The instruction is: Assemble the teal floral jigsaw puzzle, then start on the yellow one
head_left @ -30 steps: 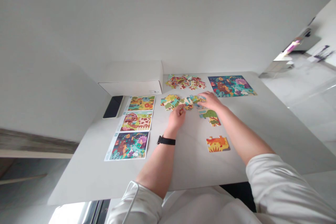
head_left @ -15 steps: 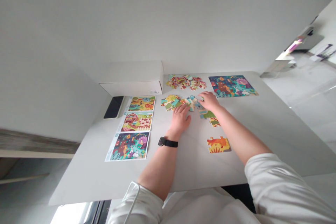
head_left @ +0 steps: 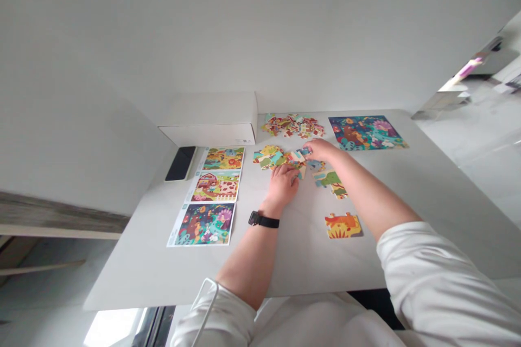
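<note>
My left hand (head_left: 284,185), with a black watch on its wrist, lies over the near edge of a small heap of puzzle pieces (head_left: 271,157), its fingers slightly bent and touching them. At the heap's right end, the fingers of my right hand (head_left: 322,150) pinch a blue puzzle piece (head_left: 304,152), partly hidden by the fingertips. Just below that hand lie a light-blue piece (head_left: 315,165) and a joined green section (head_left: 329,179). Closer to me sits a joined yellow-orange section (head_left: 342,226).
A mixed pile of pieces (head_left: 293,126) lies by the wall. To its right is a finished dark-blue puzzle (head_left: 366,133). On the left are a sheet with three pictures (head_left: 215,186), a phone (head_left: 181,163) and a white box (head_left: 207,134).
My right hand has shifted left onto the heap's right end, uncovering the light-blue piece below it. The left hand's fingers are more bent. The view has shifted slightly.
</note>
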`<state>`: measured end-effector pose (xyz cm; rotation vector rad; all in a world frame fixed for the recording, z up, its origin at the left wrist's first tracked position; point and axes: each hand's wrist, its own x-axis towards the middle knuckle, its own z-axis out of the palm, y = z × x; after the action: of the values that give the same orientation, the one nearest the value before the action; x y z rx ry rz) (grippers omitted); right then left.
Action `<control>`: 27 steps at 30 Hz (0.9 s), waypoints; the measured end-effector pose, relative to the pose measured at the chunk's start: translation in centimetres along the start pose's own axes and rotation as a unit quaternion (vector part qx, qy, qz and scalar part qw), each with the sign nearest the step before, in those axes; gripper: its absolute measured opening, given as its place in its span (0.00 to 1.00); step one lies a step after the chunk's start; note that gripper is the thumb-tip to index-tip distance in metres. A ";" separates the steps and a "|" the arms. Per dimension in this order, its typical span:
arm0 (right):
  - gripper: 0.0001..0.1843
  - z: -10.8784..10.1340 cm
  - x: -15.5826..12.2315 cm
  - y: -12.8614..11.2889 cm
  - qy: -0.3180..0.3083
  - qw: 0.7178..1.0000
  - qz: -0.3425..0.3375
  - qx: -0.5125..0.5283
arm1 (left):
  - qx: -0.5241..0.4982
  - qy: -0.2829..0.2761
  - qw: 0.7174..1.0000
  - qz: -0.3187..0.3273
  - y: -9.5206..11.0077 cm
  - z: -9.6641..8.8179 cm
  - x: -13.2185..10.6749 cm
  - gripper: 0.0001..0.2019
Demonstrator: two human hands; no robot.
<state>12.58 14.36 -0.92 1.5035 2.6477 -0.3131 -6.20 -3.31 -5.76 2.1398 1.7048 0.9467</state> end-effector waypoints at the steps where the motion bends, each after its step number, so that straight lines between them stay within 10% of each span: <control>1: 0.28 0.0 0.0 0.1 0.003 1.000 0.003 -0.001 | 0.002 -0.002 1.000 -0.001 0.0 0.0 0.0 0.15; 9: 0.16 -0.5 -0.8 1.4 0.094 0.980 0.101 0.142 | 0.034 -0.048 0.998 -0.011 0.3 0.5 -0.4 0.26; 19: 0.19 3.6 -9.2 3.7 0.150 0.771 0.172 0.594 | -0.051 -0.059 0.992 0.096 2.0 -0.2 0.2 0.18; 27: 0.20 5.0 -13.3 1.9 0.176 0.731 0.166 0.638 | -0.066 -0.166 0.961 0.209 5.5 1.7 -1.9 0.26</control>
<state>20.89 3.03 -3.83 2.4090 2.1710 -2.3513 -1.08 -6.30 -4.55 2.4459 1.0271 0.7136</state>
